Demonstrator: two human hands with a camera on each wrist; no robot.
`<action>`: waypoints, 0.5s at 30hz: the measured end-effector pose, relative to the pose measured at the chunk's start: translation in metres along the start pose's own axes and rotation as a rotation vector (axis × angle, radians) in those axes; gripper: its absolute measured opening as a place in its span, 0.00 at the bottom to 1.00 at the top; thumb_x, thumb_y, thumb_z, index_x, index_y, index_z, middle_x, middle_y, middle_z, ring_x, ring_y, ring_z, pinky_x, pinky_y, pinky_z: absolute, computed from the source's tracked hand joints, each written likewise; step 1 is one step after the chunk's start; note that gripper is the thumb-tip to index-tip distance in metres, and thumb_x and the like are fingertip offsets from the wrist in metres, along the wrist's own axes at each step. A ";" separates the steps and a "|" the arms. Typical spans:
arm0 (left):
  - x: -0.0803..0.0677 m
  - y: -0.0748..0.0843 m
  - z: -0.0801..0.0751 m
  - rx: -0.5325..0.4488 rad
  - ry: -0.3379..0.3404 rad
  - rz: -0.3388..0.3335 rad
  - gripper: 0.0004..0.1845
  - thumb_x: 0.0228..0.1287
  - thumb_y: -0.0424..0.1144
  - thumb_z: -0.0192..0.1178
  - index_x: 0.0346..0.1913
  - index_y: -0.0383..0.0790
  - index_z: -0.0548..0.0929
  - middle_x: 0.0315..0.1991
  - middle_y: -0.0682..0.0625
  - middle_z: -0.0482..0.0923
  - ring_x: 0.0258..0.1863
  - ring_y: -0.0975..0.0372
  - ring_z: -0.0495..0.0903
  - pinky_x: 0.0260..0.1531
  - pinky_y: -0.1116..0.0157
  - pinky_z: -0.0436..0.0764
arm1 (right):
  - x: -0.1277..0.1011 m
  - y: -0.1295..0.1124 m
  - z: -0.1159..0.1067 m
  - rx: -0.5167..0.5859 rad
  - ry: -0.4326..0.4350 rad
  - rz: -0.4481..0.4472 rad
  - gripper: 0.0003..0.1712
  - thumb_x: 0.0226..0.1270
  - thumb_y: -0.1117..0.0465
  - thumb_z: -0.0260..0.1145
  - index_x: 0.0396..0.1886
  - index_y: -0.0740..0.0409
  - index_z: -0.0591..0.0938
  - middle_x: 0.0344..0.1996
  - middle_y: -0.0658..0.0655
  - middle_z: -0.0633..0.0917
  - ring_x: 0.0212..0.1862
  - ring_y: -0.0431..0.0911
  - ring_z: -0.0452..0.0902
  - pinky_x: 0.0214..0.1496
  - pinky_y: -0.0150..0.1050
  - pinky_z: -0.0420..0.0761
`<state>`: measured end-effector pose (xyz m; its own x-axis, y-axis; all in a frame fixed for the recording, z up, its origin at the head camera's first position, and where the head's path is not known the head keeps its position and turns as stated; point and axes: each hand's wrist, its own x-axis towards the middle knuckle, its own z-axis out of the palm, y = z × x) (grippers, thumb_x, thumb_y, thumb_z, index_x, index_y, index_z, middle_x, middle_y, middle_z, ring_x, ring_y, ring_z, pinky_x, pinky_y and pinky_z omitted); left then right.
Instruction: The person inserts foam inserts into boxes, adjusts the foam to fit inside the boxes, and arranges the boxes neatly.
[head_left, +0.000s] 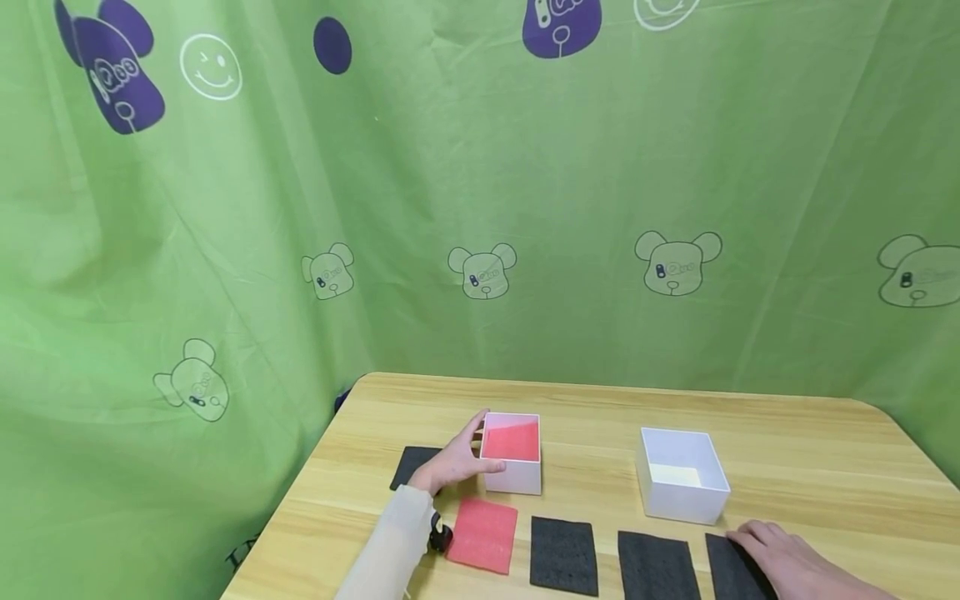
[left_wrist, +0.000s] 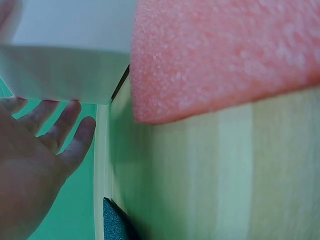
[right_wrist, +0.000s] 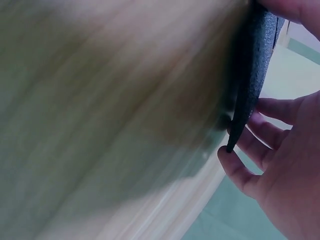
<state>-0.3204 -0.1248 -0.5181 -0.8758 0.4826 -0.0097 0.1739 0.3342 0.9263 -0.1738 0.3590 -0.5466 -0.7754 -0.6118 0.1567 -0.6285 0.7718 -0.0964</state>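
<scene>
- While the left hand (head_left: 450, 465) rests with fairly straight, relaxed fingers against the left wall of the white box (head_left: 513, 468) holding a red foam sheet (head_left: 512, 442), it seems placed to steady that box rather than lift it — nothing is clasped.
- At the table's near edge, the right hand (head_left: 787, 558) lies over the rightmost black foam pad (head_left: 731, 567); from the head camera it looks merely laid flat on top.
- Only the right wrist view shows more: the black pad (right_wrist: 250, 75) is raised on edge off the wooden table (right_wrist: 100, 100), pinched between thumb above and fingers (right_wrist: 270, 131) below — a grasp, probably begun at the pad's edge because it lies so flat.
- From the left wrist, the open palm (left_wrist: 30, 165) sits beside the box wall (left_wrist: 60, 70), with a loose red foam pad (left_wrist: 225, 55) just beside the box.
- Two further black pads (head_left: 563, 554) (head_left: 656, 568) lie in the same front row, another black pad (head_left: 414, 465) shows behind the left hand, and an empty white box (head_left: 682, 483) stands well apart on the right.
</scene>
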 end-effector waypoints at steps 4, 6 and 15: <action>0.000 -0.002 0.000 0.003 -0.001 -0.001 0.56 0.52 0.41 0.71 0.76 0.45 0.42 0.68 0.45 0.58 0.61 0.51 0.66 0.58 0.53 0.68 | -0.002 -0.003 -0.005 0.017 -0.032 0.042 0.51 0.43 0.28 0.68 0.51 0.68 0.77 0.44 0.53 0.74 0.40 0.41 0.72 0.34 0.37 0.77; 0.000 -0.002 0.000 0.008 0.001 -0.001 0.56 0.52 0.41 0.71 0.76 0.45 0.42 0.68 0.45 0.58 0.62 0.51 0.65 0.58 0.53 0.68 | -0.002 -0.005 -0.009 0.024 -0.030 0.047 0.52 0.43 0.28 0.69 0.52 0.69 0.76 0.45 0.53 0.73 0.40 0.41 0.72 0.34 0.37 0.77; 0.000 -0.001 -0.001 0.019 0.004 -0.005 0.57 0.51 0.41 0.72 0.76 0.43 0.42 0.68 0.45 0.58 0.63 0.51 0.63 0.60 0.52 0.66 | 0.007 -0.023 -0.029 0.034 0.181 -0.068 0.56 0.32 0.28 0.74 0.52 0.68 0.77 0.45 0.49 0.73 0.43 0.36 0.69 0.33 0.34 0.75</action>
<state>-0.3211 -0.1256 -0.5187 -0.8786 0.4774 -0.0132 0.1777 0.3524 0.9188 -0.1632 0.3419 -0.5151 -0.7093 -0.6186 0.3379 -0.6830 0.7217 -0.1125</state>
